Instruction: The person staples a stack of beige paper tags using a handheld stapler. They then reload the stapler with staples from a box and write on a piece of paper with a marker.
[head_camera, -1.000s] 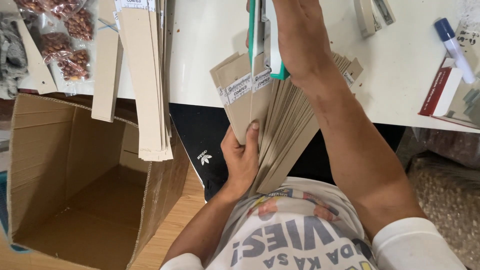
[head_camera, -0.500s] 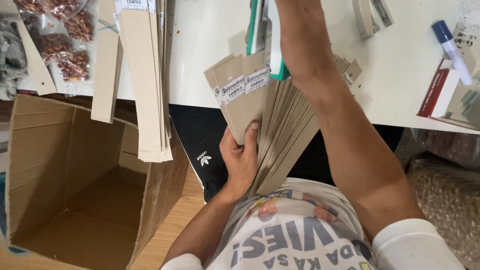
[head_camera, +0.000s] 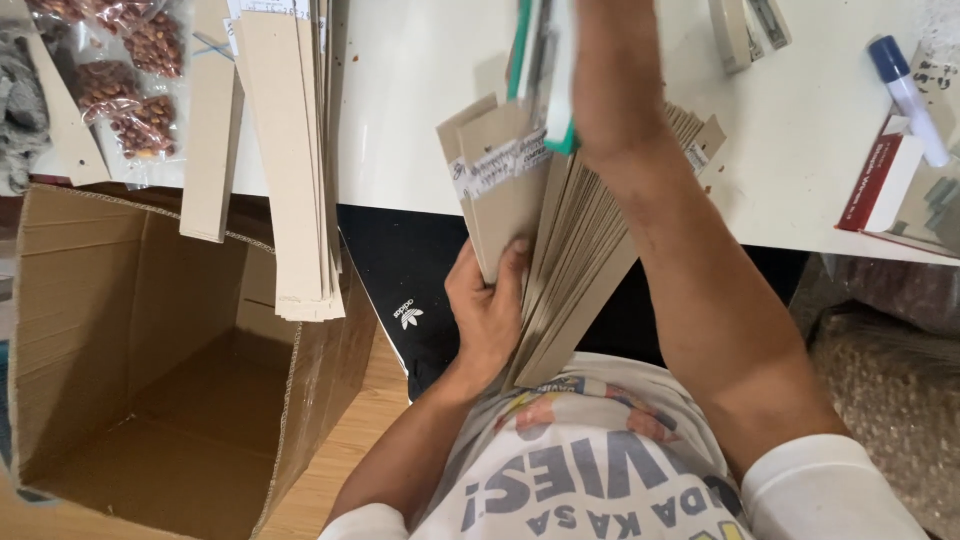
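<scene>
Item: thick fanned stack of flat grey-brown cardboard strips (head_camera: 560, 250), propped on the white bench (head_camera: 420, 120) edge. Thin, stiff, light singly, likely heavy together, apt to slide; grip low. Left hand (head_camera: 487, 310) clasps its lower edge; right hand hidden, state unclear.

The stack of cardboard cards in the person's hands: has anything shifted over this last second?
Barely. The right hand has edged slightly up the picture over the card stack; the left hand keeps gripping the stack's lower end. The open box and the table are unchanged.
</scene>
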